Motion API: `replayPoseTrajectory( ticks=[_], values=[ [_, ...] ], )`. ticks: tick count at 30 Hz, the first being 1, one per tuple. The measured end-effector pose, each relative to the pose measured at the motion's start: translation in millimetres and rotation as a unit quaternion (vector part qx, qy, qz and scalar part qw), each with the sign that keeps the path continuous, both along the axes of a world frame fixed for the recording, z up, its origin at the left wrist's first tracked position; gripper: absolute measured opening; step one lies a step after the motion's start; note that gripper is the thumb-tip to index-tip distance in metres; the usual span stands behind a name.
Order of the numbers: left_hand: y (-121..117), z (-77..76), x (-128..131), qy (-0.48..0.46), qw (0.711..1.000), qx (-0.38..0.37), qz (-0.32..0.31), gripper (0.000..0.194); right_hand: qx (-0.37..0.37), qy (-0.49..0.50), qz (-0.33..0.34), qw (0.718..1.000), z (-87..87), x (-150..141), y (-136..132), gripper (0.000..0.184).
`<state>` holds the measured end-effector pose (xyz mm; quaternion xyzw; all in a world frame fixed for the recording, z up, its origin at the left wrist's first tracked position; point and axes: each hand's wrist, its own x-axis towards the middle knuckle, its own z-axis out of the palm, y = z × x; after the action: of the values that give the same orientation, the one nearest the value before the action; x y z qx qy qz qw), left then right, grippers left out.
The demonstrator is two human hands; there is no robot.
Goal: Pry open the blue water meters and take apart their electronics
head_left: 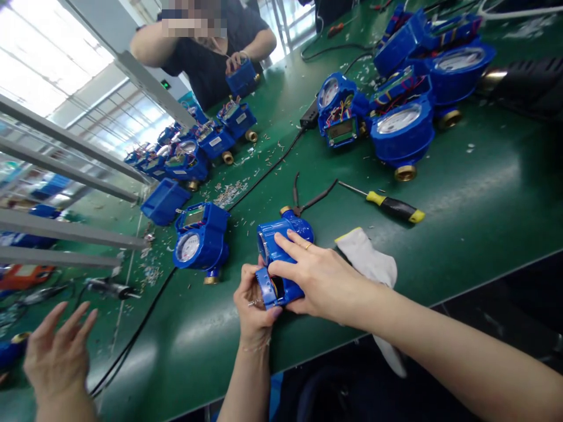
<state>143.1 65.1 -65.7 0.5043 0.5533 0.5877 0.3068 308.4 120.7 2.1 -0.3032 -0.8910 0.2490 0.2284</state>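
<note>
A blue water meter (284, 237) with a brass threaded end lies tilted on its side at the table's front. My left hand (253, 302) is closed around its near-left end, at a small blue panel (266, 287) that stands partly off the housing, with wires showing in the gap. Across the top of the meter spreads my right hand (321, 278), its fingers and thumb gripping the body. Just beyond it lie dark-handled pliers (303, 205). A white glove (369, 258) is beside my right forearm, and a yellow-and-black screwdriver (396, 206) lies farther right.
Another meter (200, 237) stands left, near a blue cover (165, 200) and a black cable (149, 316). More meters (402, 129) crowd the back right. A co-worker's hand (59, 357) is at far left; another person (206, 58) holds a blue piece opposite. Grey rails (70, 225) border the left.
</note>
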Motion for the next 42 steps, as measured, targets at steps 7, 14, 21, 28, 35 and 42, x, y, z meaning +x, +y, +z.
replayPoseTrajectory(
  ticks=[7,14,21,28,35,42],
  values=[
    [-2.8,16.9,-11.1,0.159,0.974,0.136,-0.084,0.064,0.067,-0.082,-0.027,0.994,13.8,12.9,-1.6,0.057],
    [0.2,24.8,-12.0,0.223,0.952,0.162,-0.133,0.069,0.114,-0.049,0.012,0.992,3.1,19.7,-5.3,0.061],
    [-1.9,22.3,-19.6,0.177,0.968,0.103,-0.147,0.068,0.094,-0.042,0.062,0.993,6.4,13.8,2.8,0.048],
    [-2.9,11.4,-16.4,0.094,0.989,0.056,-0.096,0.064,-0.019,-0.015,0.075,0.997,1.8,11.2,7.2,0.059],
    [-7.5,13.4,-23.0,0.07,0.995,0.014,-0.068,0.066,-0.036,-0.023,0.07,0.997,9.3,5.4,0.8,0.06],
    [40.7,14.9,5.4,0.216,0.97,-0.013,-0.113,0.049,-0.012,0.098,-0.324,0.941,29.1,117.7,53.9,0.052]
  ],
)
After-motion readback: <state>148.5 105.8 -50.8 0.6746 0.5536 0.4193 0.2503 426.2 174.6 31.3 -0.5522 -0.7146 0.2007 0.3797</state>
